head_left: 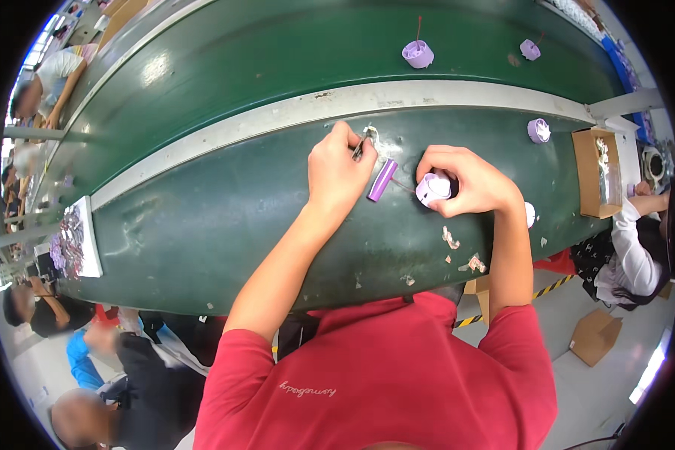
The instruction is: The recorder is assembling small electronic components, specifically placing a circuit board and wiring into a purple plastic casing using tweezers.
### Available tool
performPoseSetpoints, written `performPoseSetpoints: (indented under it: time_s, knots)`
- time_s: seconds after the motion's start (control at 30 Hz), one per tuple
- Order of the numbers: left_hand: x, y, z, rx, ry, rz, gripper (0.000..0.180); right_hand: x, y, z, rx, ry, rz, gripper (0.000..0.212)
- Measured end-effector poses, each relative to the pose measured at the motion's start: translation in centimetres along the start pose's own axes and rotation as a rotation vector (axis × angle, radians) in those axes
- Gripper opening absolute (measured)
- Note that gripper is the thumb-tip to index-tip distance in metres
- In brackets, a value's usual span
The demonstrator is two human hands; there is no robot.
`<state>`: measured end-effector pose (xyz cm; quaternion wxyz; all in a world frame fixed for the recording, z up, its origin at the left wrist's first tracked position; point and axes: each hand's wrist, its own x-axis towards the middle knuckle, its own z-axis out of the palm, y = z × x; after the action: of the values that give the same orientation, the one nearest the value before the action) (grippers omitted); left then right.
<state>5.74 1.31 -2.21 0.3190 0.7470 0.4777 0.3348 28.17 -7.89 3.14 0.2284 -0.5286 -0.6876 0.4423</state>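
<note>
At frame centre, the left hand (340, 169) pinches a small thin item (358, 148); the right hand (472, 180) grips a lilac round part (430, 192) just right of centre. Green worktop (172, 232) stretches left to a white tray (91, 247), bounded above by a pale rail (277, 112) and right by a cardboard box (587, 172).

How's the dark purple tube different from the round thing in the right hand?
The tube is long and thin; the round piece is short and wide.
The tube is dark purple; the round piece is pale lilac with white in it.
No hand touches the tube, but the right hand holds the round piece.
Both have some purple.
</note>
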Motion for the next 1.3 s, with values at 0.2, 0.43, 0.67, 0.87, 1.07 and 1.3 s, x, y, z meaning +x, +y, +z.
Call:
performPoseSetpoints:
  time_s: [0.2,0.43,0.67,0.87,1.07,1.3]
  knots:
    - [-0.4,0.5,-0.2,-0.018,-0.041,0.048,0.023,0.0,0.8,-0.2,-0.24,0.431,0.031,0.035]
    - [-1.0,-0.3,-0.1,-0.338,-0.222,0.26,0.019,-1.2,1.5,-1.1,-0.464,0.63,0.203,0.039]
    - [-1.3,0.5,-1.0,-0.306,-0.246,0.615,0.018,2.3,1.1,1.2,0.608,0.385,-0.174,0.058]
    - [-1.1,-0.3,-0.4,-0.325,-0.253,0.416,0.018,5.1,3.7,-0.5,0.049,0.863,0.112,0.061]
    - [-1.0,0.2,0.0,-0.274,-0.337,0.398,0.021,13.4,5.8,-4.0,-0.235,0.766,0.175,0.054]
    - [-1.0,-0.5,0.0,-0.256,-0.299,0.436,0.021,11.3,1.4,-0.8,-0.355,0.723,-0.152,0.034]
